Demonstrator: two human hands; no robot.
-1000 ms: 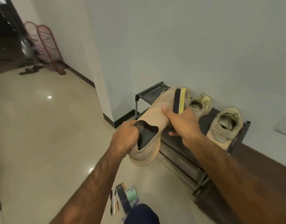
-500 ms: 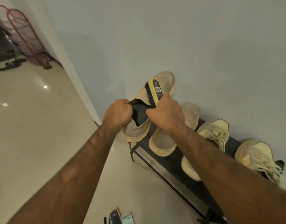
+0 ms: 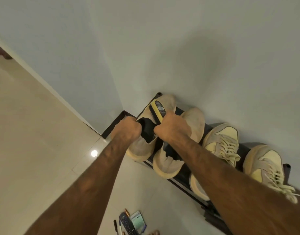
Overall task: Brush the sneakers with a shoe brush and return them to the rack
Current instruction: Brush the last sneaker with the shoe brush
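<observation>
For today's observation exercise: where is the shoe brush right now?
In the head view, near centre, the shoe brush is gripped in the right hand, against the leftmost sneaker at the left end of the rack.

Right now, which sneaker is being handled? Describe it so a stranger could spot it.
Find the dark shoe rack against the grey wall. At its left end is a laceless tan sneaker. Unlike its twin alongside, the left hand grips its black collar and the right hand holds a yellow brush against it.

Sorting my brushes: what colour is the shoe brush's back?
The shoe brush has a yellow back, clearest in the head view.
</observation>
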